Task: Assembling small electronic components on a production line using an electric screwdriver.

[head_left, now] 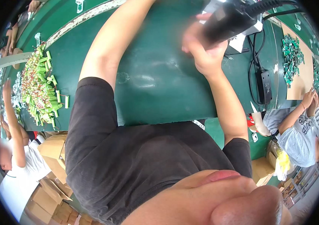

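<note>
My right hand [211, 58] is at the upper right over the green table, its fingers curled around a black cylindrical corded tool [230, 23]. A thick ribbed cable [266, 6] leaves the tool's far end to the right. The hand's fingers are partly hidden and blurred, and the tool's working end cannot be made out. Behind the tool stands a white box-shaped device [238, 43], mostly covered. My left arm [109, 48] reaches forward past the top edge, so the left hand is out of the picture.
A heap of green cylindrical cells with wires [39, 88] lies at the left. At the right are a black power adapter [264, 86] with cords and green circuit boards [292, 56] on a brown board [302, 78]. Co-workers sit on both sides; cardboard boxes [52, 150] stand below the table.
</note>
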